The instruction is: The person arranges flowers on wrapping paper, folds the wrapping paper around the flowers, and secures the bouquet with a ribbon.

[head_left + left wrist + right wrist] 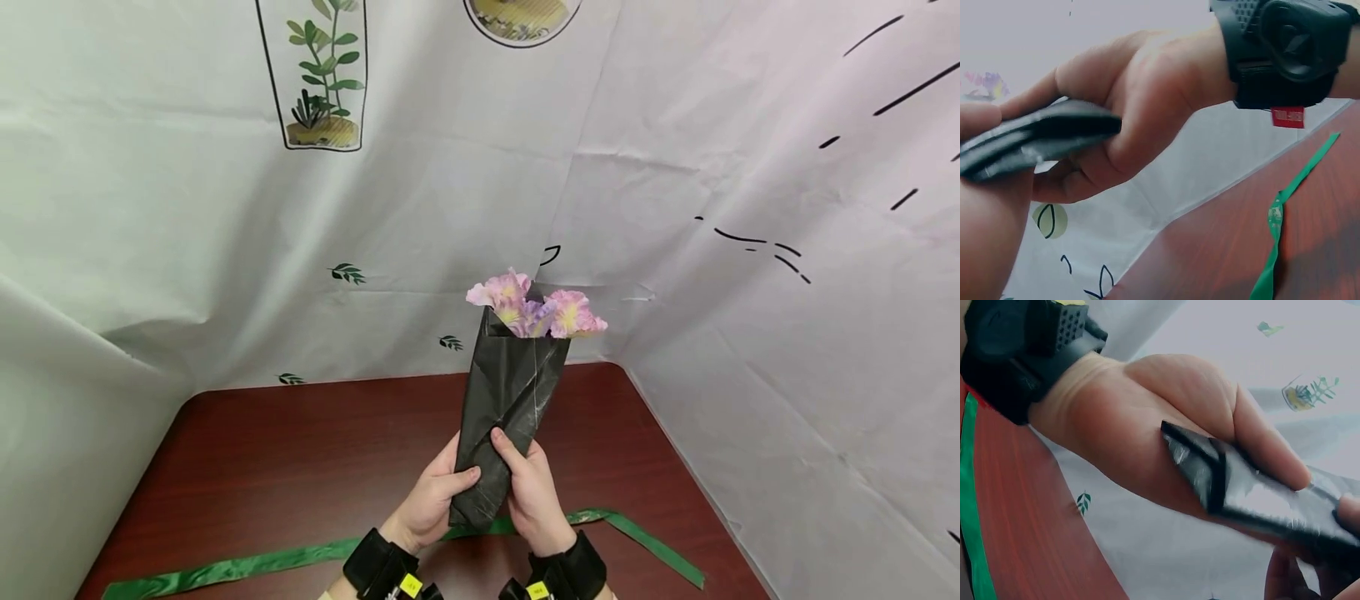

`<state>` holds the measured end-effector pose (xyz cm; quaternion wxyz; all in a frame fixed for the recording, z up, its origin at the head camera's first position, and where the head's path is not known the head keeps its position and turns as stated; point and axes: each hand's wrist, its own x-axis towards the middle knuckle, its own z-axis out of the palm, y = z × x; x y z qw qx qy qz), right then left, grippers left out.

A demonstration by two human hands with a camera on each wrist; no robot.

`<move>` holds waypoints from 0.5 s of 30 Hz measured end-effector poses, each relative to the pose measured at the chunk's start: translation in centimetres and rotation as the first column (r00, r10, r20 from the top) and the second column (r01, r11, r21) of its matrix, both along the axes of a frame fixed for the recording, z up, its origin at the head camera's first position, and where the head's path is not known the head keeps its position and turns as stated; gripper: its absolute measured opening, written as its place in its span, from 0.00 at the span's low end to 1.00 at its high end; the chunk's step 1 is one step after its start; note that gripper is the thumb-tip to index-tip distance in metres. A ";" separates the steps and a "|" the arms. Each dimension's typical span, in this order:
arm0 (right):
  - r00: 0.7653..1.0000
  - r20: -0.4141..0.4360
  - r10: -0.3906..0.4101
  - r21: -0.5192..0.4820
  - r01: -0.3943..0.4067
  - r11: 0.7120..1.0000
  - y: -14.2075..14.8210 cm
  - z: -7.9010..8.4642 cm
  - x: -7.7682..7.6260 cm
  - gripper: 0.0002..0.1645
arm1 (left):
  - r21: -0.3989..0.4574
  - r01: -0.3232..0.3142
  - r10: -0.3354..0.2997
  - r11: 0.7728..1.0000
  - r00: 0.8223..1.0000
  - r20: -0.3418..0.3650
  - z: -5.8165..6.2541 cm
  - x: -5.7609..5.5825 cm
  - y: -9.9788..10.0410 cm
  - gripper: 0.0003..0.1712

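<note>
Head view, your left grip [424, 506] and right grip [534, 496] pinched black wrapper [504, 404], pink flowers [570, 315] protruded, green ribbon [270, 564] lay beneath

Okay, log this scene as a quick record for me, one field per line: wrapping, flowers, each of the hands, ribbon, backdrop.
Black wrapping: tilted, wider end up
Flowers: pink and purple, showing at the wrapping's upper end; stems hidden
Left hand: grips the wrapping's lower left side
Right hand: grips its lower right side
Green ribbon: lies across the red-brown table
Backdrop: whitish sheet printed with plants
</note>
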<state>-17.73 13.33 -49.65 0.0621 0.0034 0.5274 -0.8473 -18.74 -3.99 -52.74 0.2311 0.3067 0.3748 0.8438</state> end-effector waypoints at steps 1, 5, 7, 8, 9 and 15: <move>1.000 0.001 -0.009 0.001 0.009 1.000 0.0 -0.1 0.0 0.23 | -0.037 -0.017 0.017 0.999 1.000 -0.005 0.0 0.1 0.0 0.40; 0.998 0.029 -0.047 0.011 0.047 0.999 0.0 -0.4 0.0 0.24 | -0.220 -0.157 0.148 0.963 0.987 -0.055 0.4 0.2 0.4 0.38; 0.997 0.051 -0.055 0.027 0.053 0.998 0.0 -0.6 0.0 0.24 | -0.309 -0.304 0.281 0.901 0.953 -0.117 0.7 0.2 0.7 0.34; 0.997 0.061 -0.055 0.041 0.052 0.998 0.0 -0.6 -0.1 0.24 | -0.339 -0.382 0.352 0.860 0.924 -0.149 0.9 0.2 0.8 0.31; 0.996 0.068 -0.049 0.057 0.045 0.997 -0.1 -0.6 -0.1 0.23 | -0.372 -0.450 0.416 0.812 0.893 -0.173 1.1 0.2 0.8 0.28; 0.991 0.048 0.127 0.210 -0.134 0.968 0.4 -1.3 0.1 0.21 | -0.487 -0.579 0.592 0.654 0.792 -0.148 2.3 -0.8 -0.3 0.20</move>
